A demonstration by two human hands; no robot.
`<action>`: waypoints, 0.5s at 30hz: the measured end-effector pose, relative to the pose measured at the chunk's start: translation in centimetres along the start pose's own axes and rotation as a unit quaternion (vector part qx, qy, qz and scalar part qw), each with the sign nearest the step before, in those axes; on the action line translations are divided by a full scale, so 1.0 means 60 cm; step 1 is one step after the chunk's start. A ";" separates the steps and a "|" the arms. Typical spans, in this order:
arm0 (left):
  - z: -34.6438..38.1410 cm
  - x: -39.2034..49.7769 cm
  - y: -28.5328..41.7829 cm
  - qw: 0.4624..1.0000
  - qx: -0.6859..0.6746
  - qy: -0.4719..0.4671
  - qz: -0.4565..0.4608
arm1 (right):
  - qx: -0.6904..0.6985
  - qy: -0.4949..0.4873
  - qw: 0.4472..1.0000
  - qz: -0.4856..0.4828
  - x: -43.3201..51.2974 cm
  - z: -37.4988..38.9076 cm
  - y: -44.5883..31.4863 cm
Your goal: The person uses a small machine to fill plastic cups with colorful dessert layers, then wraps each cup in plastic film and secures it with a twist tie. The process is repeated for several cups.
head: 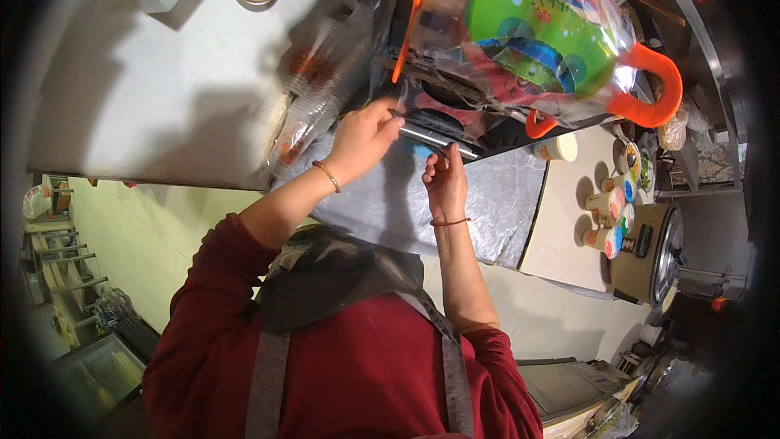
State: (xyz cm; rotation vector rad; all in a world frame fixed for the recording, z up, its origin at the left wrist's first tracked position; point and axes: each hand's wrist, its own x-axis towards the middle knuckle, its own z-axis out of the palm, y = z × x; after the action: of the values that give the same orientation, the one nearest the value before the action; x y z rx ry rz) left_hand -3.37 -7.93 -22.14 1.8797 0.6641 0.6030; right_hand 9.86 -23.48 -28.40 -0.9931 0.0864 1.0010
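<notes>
My left hand (365, 137) pinches a thin dark strip (397, 113) between thumb and fingertips, beside a dark appliance with a bright metal edge (442, 138). My right hand (446, 186) is a little lower and to the right, its thumb and forefinger closed at what looks like the other end of that strip. Both hands are above a grey, shiny countertop (487, 207). In front of them hangs a clear plastic bag with orange handles (658, 85) and a green printed figure (536, 30), which hides part of the appliance.
Sleeved stacks of clear plastic cups (317, 79) lie left of my hands. At right, several printed paper cups (606, 202) stand near bowls of food (631, 158) and a large lidded cooker (646, 250). A white worktop (183, 103) fills the upper left.
</notes>
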 end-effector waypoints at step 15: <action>0.002 -0.049 -0.001 0.995 -0.035 0.066 0.065 | -0.095 -0.071 0.992 0.034 -0.212 -0.091 0.084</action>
State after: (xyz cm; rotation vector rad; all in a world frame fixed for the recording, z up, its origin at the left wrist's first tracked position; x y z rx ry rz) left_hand -5.44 -9.97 -22.54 1.8376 0.6012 0.8304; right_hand 0.83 -35.09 -28.79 -1.0945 -0.0965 1.1550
